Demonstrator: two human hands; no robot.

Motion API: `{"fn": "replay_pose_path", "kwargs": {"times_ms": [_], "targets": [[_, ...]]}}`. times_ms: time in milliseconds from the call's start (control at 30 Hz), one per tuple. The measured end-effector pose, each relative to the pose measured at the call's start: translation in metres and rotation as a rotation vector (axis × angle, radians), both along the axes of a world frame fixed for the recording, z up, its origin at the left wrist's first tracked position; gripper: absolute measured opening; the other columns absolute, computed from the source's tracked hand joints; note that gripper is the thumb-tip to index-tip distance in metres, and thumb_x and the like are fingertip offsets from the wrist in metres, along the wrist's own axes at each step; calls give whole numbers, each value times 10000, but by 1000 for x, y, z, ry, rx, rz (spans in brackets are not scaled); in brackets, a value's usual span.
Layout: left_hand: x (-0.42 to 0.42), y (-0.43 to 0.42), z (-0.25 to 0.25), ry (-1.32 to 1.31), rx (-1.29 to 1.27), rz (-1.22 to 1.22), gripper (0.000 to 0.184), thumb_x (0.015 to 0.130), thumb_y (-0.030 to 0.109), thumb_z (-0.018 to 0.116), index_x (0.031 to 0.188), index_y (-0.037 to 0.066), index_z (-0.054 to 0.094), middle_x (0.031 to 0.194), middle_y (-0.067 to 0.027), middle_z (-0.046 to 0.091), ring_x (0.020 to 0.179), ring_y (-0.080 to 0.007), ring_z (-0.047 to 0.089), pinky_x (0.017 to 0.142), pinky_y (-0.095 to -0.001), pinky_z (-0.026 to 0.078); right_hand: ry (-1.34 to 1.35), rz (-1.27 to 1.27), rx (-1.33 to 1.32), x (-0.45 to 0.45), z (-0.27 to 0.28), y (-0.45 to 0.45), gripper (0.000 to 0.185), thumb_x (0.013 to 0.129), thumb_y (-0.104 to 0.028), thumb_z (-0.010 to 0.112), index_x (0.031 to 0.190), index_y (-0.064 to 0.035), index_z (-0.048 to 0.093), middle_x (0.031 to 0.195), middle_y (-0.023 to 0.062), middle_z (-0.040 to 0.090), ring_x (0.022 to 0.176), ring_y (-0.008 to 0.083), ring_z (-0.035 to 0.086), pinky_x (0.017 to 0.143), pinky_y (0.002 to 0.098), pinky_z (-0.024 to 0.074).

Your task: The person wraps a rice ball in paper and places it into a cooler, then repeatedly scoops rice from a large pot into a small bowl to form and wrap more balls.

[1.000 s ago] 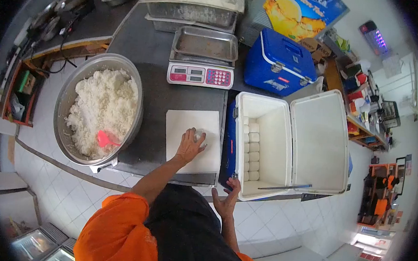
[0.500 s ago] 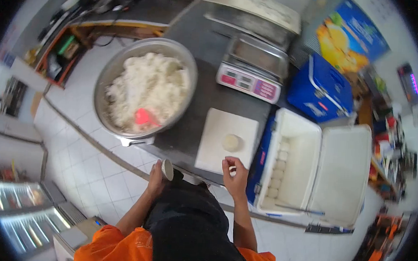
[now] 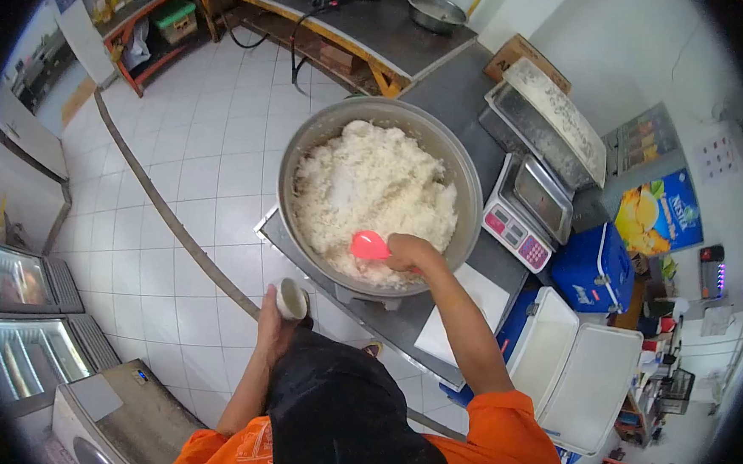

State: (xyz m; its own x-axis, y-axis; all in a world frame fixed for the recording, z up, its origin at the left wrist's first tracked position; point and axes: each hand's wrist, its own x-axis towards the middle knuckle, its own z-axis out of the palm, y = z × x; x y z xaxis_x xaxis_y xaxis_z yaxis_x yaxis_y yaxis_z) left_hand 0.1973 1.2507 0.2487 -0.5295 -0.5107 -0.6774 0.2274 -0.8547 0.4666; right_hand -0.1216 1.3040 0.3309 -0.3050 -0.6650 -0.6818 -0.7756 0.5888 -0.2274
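Note:
My left hand [image 3: 273, 321] is closed around a small pale cup [image 3: 292, 299], held upright-ish in front of the dark apron with its mouth visible. Inside a big round metal pot [image 3: 466, 182] lies a heap of cooked white rice [image 3: 374, 185]. My right hand [image 3: 407, 255] reaches over the near side of that pot, its fingers wrapped at the handle end of a pink rice scoop [image 3: 370, 245]. The scoop's blade rests at the rice surface. Partly under my right forearm is a white board [image 3: 483, 291] on the dark counter; the forearm hides some of it.
A digital scale [image 3: 516, 232] stands right of the pot. Beyond it are a blue cooler [image 3: 592, 271] and an open white-lined cooler [image 3: 544, 332] with its lid [image 3: 592, 377] folded out. A metal basin [image 3: 437, 13] sits on the far counter. Tiled floor [image 3: 192, 246] lies left.
My right hand has left the round rice cake on the white board and moved to the pink scoop in the pot. The view has turned left; my left hand still holds the cup.

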Motion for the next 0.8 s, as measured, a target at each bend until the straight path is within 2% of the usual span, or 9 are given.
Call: {"fn": "replay_pose_path", "kwargs": {"times_ms": [33,167,233,367,467,533,667,733,800], "targets": [[-5,-11,5,-66,-89,-6,505,1046,495,385,1327,82,453,1238,-118,541,1136,-259,549,975,-475,463,-196,-168,142,-5,2,-6,321,843,-265,671,966,29,707,956,290,695,886,371,703,780,449,560],[-37,-36,3,4,-171,3,554,1041,504,407,1403,96,311,1345,-122,447,1187,-264,507,992,-481,454,-165,-14,198,-17,2,-13,301,871,-218,616,1010,38,688,941,282,695,874,386,696,790,461,551],[-52,-44,16,1,-212,40,592,1049,498,390,1463,105,233,1409,-151,395,1241,-286,476,1022,-474,437,224,-121,-139,-3,27,-10,335,862,-268,647,1049,8,680,939,272,692,894,405,688,776,495,541],[-75,-62,36,-155,-304,152,544,1070,445,358,1484,111,244,1412,-182,402,1277,-281,455,1044,-405,419,444,-104,-275,29,2,-19,274,870,-197,593,1040,5,669,929,272,690,903,410,685,795,515,529],[-80,-67,29,-227,-366,122,512,1073,421,358,1465,97,291,1370,-173,444,1254,-262,468,1035,-375,413,302,-189,-164,60,-14,-25,242,864,-135,541,1021,2,664,930,264,689,896,420,678,803,513,527],[-80,-70,51,-203,-251,102,494,1074,407,358,1444,82,323,1335,-165,471,1223,-244,481,1031,-357,400,101,-78,-263,73,-22,-24,236,898,-134,514,1033,-10,663,847,269,667,845,447,658,767,550,497],[-81,-69,39,-145,-225,150,491,1074,411,355,1434,78,330,1325,-150,474,1203,-226,485,1030,-355,395,56,-35,-350,64,-40,-34,224,893,-139,540,1000,-3,683,832,283,652,788,442,653,712,513,499],[-81,-72,38,-159,-225,132,479,1077,400,356,1429,76,332,1326,-143,474,1211,-218,483,1028,-358,401,-202,-65,-408,46,-41,-40,203,905,-143,604,1002,1,708,715,206,651,620,288,627,610,407,482],[-83,-74,43,-120,-209,157,478,1077,396,356,1431,75,330,1330,-138,473,1215,-219,484,1032,-362,402,-356,-5,-374,22,-46,-48,198,907,-141,630,1026,-7,715,673,139,620,590,199,559,580,357,450]]}}
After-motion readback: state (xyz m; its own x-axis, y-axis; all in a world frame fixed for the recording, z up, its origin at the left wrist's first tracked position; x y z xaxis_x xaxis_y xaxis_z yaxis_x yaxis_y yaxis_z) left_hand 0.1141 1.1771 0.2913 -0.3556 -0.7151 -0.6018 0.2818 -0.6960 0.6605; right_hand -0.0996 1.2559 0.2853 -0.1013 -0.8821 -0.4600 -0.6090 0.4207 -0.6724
